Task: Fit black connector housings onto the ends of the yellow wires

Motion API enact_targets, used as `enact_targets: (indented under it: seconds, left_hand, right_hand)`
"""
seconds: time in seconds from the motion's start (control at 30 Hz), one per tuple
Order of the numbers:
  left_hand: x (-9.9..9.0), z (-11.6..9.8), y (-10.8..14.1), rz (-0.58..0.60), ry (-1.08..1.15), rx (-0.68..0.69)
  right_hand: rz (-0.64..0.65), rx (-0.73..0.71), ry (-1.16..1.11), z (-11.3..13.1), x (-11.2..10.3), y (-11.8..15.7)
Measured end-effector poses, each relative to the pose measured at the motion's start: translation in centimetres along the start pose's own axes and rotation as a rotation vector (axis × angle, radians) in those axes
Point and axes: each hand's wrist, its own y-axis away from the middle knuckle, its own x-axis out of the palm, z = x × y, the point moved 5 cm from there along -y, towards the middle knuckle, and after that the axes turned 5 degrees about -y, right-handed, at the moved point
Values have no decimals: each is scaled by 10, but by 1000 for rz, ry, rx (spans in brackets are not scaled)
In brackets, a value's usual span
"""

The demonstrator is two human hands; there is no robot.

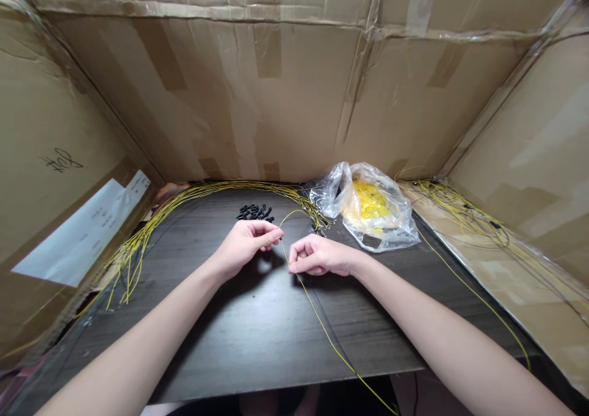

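A thin yellow wire runs from between my two hands down over the table's front edge. My left hand pinches the wire, with a small dark piece at the fingertips. Slightly to the right, my right hand is closed on the same wire, with thumb and index finger pressed together. Just behind my left hand lies a pile of small black pieces. A long bundle of yellow wires curves along the back of the table, its right end behind my right hand.
A clear plastic bag with yellow pieces lies at the back right. More tangled wires rest on cardboard at the right. Cardboard walls enclose the dark table at the back and sides.
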Motion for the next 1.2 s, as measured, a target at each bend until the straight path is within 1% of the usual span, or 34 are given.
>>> enact_targets:
  seconds: [0.13, 0.2, 0.27, 0.37, 0.53, 0.6, 0.7, 0.8, 0.9, 1.0, 1.1, 1.2]
  left_hand:
    - [-3, 1, -1, -34, 23, -13]
    - [-5, 3, -2, -52, 41, -18]
    - [-7, 5, -3, -53, 58, -28]
    - [-6, 7, -4, -19, 71, -44]
    - [-2, 5, -2, 39, 52, -37]
    - [1, 2, 0, 72, 16, -19]
    - [5, 0, 2, 99, -26, -8]
    - [6, 1, 2, 88, -30, -14]
    - [4, 3, 1, 50, -22, -15]
    - [0, 4, -1, 2, -17, -23]
    - [-3, 5, -2, -9, -8, -28]
    - [-4, 6, -3, -3, 24, -25]
  right_hand:
    - [130, 78, 159, -3, 7, 4]
    - [149, 90, 185, -4, 9, 4]
    - [132, 112, 180, -4, 8, 5]
    - [71, 114, 164, 0, 4, 5]
    - [-159, -48, 81, 10, -9, 4]
    - [-222, -87, 38, 11, -11, 2]
    - [-259, -113, -5, 9, -8, -1]
    - [-265, -109, -16, 6, -6, -3]
    - [-245, -99, 22, 4, -6, -3]
    - [-128, -54, 142, 3, -2, -2]
    - [-29, -9, 230, 3, 1, 0]
    - [-22, -18, 251, 6, 1, 2]
